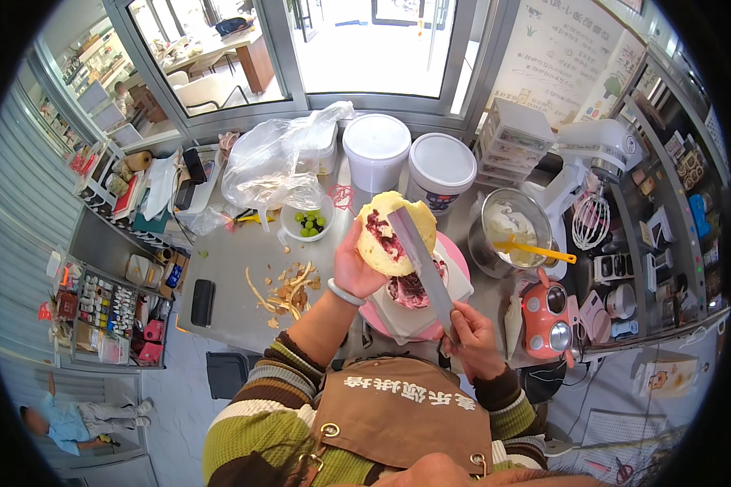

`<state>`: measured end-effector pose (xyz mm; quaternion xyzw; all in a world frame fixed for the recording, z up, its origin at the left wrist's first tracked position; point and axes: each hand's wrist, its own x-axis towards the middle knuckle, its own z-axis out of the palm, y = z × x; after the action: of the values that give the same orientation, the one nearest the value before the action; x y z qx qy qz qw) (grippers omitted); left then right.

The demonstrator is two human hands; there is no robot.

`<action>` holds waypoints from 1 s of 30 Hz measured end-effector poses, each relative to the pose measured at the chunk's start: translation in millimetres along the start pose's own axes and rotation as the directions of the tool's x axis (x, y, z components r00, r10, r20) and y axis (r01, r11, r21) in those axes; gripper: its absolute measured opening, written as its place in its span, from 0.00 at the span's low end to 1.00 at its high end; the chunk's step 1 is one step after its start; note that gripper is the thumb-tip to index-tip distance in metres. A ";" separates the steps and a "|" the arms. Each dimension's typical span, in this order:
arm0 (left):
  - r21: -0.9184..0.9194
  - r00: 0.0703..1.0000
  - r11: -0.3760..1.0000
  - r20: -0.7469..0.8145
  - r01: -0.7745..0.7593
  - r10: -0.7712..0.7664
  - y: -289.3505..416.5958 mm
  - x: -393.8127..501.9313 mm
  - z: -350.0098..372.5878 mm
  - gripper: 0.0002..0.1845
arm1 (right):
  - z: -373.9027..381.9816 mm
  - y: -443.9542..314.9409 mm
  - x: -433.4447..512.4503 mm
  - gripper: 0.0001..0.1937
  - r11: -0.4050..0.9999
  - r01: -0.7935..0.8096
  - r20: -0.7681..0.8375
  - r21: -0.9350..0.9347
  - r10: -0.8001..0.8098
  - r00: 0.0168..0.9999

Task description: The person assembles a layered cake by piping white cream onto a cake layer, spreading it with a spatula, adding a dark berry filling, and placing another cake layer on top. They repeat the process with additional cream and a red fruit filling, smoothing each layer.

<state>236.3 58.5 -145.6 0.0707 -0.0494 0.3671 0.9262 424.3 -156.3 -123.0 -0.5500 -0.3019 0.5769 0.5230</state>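
A round layer of yellow sponge cake [382, 259] lies on the palm of my left hand [354, 259], smeared with dark berry filling. My right hand [474, 341] grips a long metal spatula [431, 286], whose smeared blade lies across the sponge. Below them, a cake layer covered in cream and berries [409, 291] sits on white paper [381, 316] over a pink round turntable or board [458, 249]. The blade and my left hand hide part of that cake.
Sponge trimmings [293, 289] and a phone [203, 303] lie left. Behind stand a bowl of grapes [309, 222] and two lidded white buckets [376, 146], [442, 161]. To the right are a steel bowl of cream [512, 228] with a yellow spatula [542, 251], a piping bag [513, 322] and a stand mixer [591, 143].
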 end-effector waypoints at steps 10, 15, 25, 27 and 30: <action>0.018 0.999 1.000 -0.052 -0.007 0.008 -5.3 -3.2 -8.7 0.32 | -23.4 -7.7 -43.5 0.19 0.886 0.083 -0.187 -0.457 -0.187 0.965; -0.015 0.999 0.998 0.006 0.053 -0.053 -19.0 2.7 -10.3 0.31 | -5.3 -6.7 -9.0 0.25 0.131 0.257 0.092 -0.957 -0.707 0.701; 0.359 0.962 0.932 -0.238 -0.044 0.136 27.1 -5.1 -22.0 0.30 | -91.1 62.8 -30.6 0.21 0.669 0.270 -0.208 -0.692 -0.543 0.814; 0.526 0.939 0.850 -0.284 -0.016 0.193 35.9 -6.2 -25.8 0.28 | -97.6 95.4 -10.6 0.22 0.908 0.266 -0.325 -0.325 -0.371 0.870; 0.713 0.900 0.698 -0.343 0.063 0.269 38.8 -4.9 -30.8 0.23 | -100.5 127.1 19.3 0.23 0.968 0.233 -0.352 -0.094 -0.251 0.902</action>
<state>207.3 88.3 -173.0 0.3371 0.2927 0.4162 0.7922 488.2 -195.4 -267.9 -0.6174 -0.2809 0.3889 0.6234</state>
